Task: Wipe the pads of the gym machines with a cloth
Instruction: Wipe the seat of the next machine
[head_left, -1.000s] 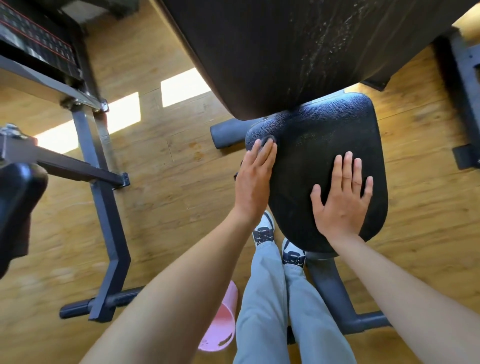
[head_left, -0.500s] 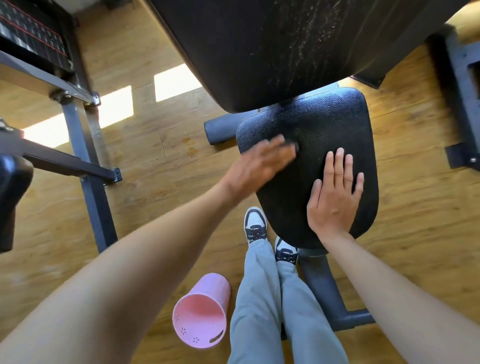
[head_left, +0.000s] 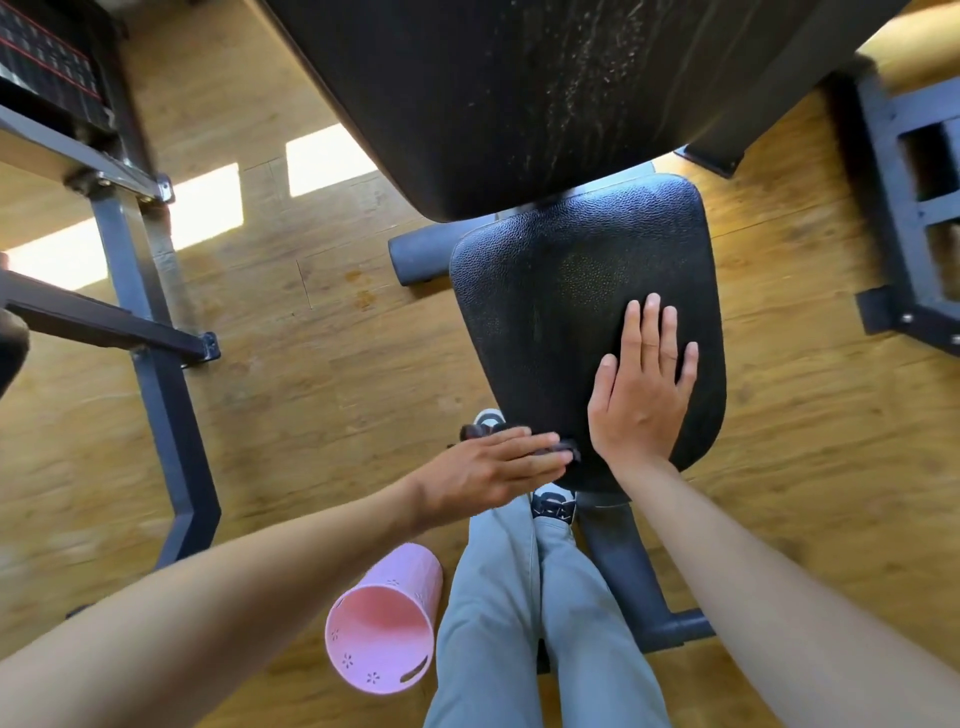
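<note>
A black textured seat pad (head_left: 566, 291) fills the middle of the view, under a larger black back pad (head_left: 519, 93) with pale streaks. My left hand (head_left: 493, 467) lies flat, fingers straight, at the seat pad's near left edge. It presses a dark cloth (head_left: 563, 447), which shows only at the fingertips and above the hand. My right hand (head_left: 641, 384) rests flat and open on the pad's near right part, fingers pointing away from me.
A pink plastic bin (head_left: 382, 629) lies on its side on the wooden floor by my left leg. A dark steel frame (head_left: 150, 332) stands at the left, another machine base (head_left: 904, 218) at the right. The seat's post (head_left: 623, 571) runs beside my legs.
My left hand has slid with the cloth from the seat pad's far left corner down to its near left edge. The right hand has stayed flat on the pad.
</note>
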